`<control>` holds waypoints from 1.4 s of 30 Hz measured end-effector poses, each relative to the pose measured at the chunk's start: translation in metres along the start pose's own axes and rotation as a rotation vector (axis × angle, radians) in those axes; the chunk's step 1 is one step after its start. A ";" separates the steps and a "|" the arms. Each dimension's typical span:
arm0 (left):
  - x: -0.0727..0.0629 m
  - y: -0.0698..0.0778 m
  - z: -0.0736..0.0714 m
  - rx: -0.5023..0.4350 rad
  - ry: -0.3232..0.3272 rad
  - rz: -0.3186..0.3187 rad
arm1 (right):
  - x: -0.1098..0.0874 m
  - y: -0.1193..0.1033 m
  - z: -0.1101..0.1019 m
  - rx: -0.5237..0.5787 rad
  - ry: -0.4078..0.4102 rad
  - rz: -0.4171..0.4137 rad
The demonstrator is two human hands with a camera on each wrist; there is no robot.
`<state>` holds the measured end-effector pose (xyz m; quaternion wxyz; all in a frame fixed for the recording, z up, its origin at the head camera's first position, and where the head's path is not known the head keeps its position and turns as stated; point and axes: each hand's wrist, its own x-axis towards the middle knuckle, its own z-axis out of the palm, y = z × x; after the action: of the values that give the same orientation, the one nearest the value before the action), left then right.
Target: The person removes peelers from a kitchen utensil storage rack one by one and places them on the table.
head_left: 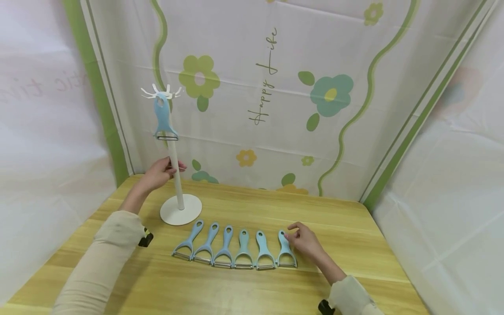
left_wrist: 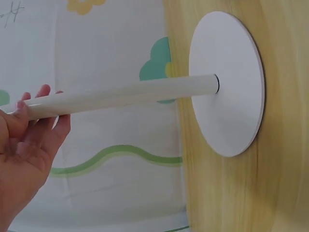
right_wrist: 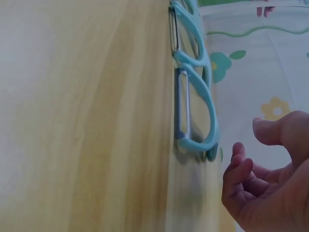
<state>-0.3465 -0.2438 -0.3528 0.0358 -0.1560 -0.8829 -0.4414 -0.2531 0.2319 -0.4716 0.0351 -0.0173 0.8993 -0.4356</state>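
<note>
My left hand (head_left: 158, 173) holds the white pole of a hook stand (head_left: 176, 177), thumb on one side and fingers on the other in the left wrist view. A blue Y-shaped peeler (head_left: 162, 116) hangs from the hooks (head_left: 162, 93) at the top of the stand. Several more blue peelers lie in a row on the table, blades toward me. Beside the handle of the rightmost peeler (head_left: 285, 250) is my right hand (head_left: 306, 240). Its thumb and loosely bent fingers stand apart with nothing between them in the right wrist view (right_wrist: 270, 179).
The stand's round white base (head_left: 173, 213) rests at the left back of the wooden table (head_left: 220, 291). A flower-printed curtain (head_left: 236, 109) hangs behind the table, and white cloth hangs at both sides.
</note>
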 end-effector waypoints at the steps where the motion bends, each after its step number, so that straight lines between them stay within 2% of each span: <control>1: 0.001 -0.002 0.001 -0.007 0.009 -0.005 | 0.000 -0.002 0.000 -0.007 0.001 -0.005; 7: 0.004 -0.009 0.008 0.059 0.128 0.023 | -0.003 -0.017 0.003 -0.010 0.001 -0.040; 15: 0.005 -0.007 0.014 0.100 0.232 0.053 | -0.004 -0.028 0.002 0.058 -0.046 -0.084; 21: 0.004 -0.006 0.017 0.124 0.296 0.045 | -0.003 -0.037 0.000 0.100 -0.077 -0.105; 33: 0.004 0.001 0.022 0.126 0.324 0.014 | 0.008 -0.066 0.007 0.112 -0.118 -0.187; 37: 0.005 0.003 0.020 0.158 0.313 0.001 | 0.013 -0.081 0.012 0.136 -0.103 -0.212; 42: 0.005 0.004 0.014 0.207 0.269 -0.031 | 0.019 -0.100 0.021 0.215 -0.072 -0.198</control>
<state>-0.3493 -0.2290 -0.3574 0.1628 -0.0773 -0.9131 -0.3657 -0.2706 0.1527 -0.4071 0.0260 -0.1176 0.8396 -0.5297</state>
